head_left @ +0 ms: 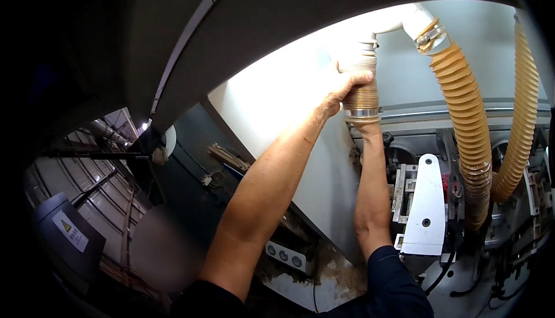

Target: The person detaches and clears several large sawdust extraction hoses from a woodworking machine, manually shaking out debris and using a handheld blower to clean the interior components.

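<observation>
Up high in the middle, a compressed ribbed hose (pixel 362 94) hangs upright under a white pipe (pixel 388 23). My left hand (pixel 345 87) is closed round its side, the thumb lying across the ribs. A shiny metal band (pixel 363 112) circles the hose near its lower end, with a pale rim below it. My right hand (pixel 367 126) reaches up to that lower end from beneath. Its fingers are hidden by the hose, so whether they grip or reach inside cannot be told. Glare washes out the area left of the hose.
Two long yellow ribbed hoses (pixel 462 104) (pixel 521 98) run down on the right, the nearer with a clamp (pixel 430 36). Below stand machine parts with a white cover plate (pixel 425 208). A pale panel (pixel 324 185) slopes between my arms. A dark frame edge (pixel 243 46) arches overhead.
</observation>
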`<action>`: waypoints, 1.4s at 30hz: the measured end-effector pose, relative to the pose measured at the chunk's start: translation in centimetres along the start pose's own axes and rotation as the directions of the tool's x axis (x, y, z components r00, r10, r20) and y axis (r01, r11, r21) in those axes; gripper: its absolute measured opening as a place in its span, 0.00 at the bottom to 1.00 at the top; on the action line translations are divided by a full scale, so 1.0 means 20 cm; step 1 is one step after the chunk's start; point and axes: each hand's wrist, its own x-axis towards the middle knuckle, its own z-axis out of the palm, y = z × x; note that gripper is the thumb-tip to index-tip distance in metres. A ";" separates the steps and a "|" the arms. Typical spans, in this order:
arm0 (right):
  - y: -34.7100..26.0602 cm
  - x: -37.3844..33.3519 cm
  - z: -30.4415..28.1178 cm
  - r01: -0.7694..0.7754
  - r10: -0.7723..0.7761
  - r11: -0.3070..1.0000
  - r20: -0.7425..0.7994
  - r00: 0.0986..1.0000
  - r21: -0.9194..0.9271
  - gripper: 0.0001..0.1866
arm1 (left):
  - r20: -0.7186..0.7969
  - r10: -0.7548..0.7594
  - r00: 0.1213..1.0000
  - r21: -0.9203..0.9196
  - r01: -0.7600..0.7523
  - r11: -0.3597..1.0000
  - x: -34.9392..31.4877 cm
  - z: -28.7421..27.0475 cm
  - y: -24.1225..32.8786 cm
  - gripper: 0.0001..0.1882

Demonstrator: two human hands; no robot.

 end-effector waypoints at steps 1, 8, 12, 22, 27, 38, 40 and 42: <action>0.01 0.04 -0.01 -0.024 0.022 0.988 0.015 1.000 0.154 0.30 | 0.009 0.024 1.000 0.032 -0.024 0.999 0.00 0.00 0.01 0.38; 0.03 0.04 -0.05 -0.118 0.119 0.989 -0.006 0.993 0.091 0.25 | 0.004 0.083 0.997 0.028 -0.083 0.996 -0.03 0.02 0.02 0.40; 0.14 -0.13 -0.11 -0.032 0.031 0.999 -0.031 0.999 -0.020 0.22 | 0.024 0.111 0.994 -0.045 -0.109 0.993 0.01 0.03 -0.02 0.34; 0.06 -0.92 0.03 -0.095 0.162 0.853 -0.086 0.983 0.513 0.19 | 0.123 -0.007 0.992 -0.025 0.011 1.000 0.04 -0.01 -0.12 0.35; -0.17 -1.19 0.06 -0.218 0.295 0.934 -0.265 0.918 0.283 0.18 | 0.145 -0.033 0.989 -0.048 0.041 0.998 -0.01 0.04 -0.15 0.43; -0.46 -1.22 0.14 -0.431 0.394 0.840 -0.174 0.902 -0.330 0.17 | 0.099 0.042 0.994 -0.278 -0.013 0.960 -0.08 0.00 -0.35 0.42; -0.42 -1.17 0.15 -0.278 0.224 0.922 -0.215 0.950 -0.268 0.17 | 0.123 0.051 0.991 -0.318 -0.009 0.948 -0.15 0.00 -0.43 0.41; -0.46 -1.11 0.05 -0.336 0.262 0.862 -0.236 0.936 -0.379 0.17 | 0.259 -0.075 0.963 -0.424 0.183 0.887 -0.41 0.13 -0.41 0.36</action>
